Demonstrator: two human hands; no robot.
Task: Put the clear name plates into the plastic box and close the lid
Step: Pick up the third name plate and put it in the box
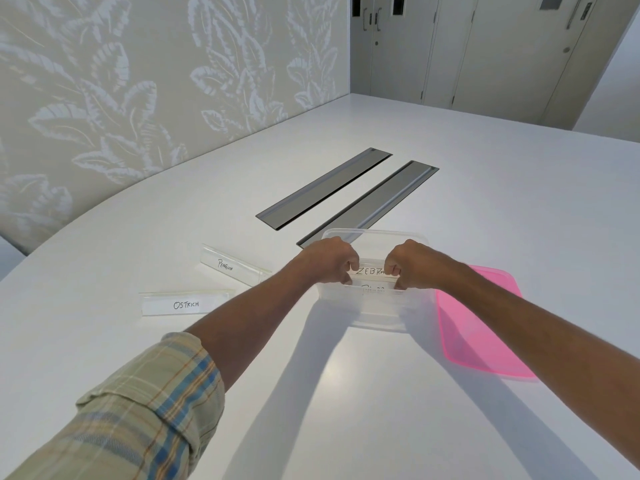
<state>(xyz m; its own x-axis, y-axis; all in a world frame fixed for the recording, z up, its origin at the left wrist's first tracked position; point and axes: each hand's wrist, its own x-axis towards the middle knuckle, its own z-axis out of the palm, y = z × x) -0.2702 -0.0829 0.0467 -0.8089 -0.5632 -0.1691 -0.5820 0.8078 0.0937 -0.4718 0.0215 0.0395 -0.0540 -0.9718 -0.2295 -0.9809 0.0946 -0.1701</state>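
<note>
Head view, looking down: the ZEBRA name plate (pixel 371 270) sits over the open mouth of the clear plastic box (pixel 372 308), near the middle of the white table (pixel 346 393). My left hand (pixel 329 259) pinches its left end and my right hand (pixel 410 263) pinches its right end, fingers curled tight on the plate at both ends. Under it, inside the box, I see a second plate (pixel 373 289); its lettering is too blurred to read. Step in hand, as I judge it: lowering ZEBRA into the box on top of that one. Next move calls for keeping it level, letting both ends go once it seats, then reaching left for the loose plates. Count of name plates: four visible, two at the box, two on the table. PENGUIN plate (pixel 235 265) stands just left of the box, OSTRICH plate (pixel 187 303) nearer me and further left, the two apart from each other. One box. One pink lid (pixel 481 327), lying flat on the table, touching or just beside the box's right side, not yet on. Two grey cable flaps (pixel 325 187) are set in the table beyond the box. So roughly halfway, lid last.
</note>
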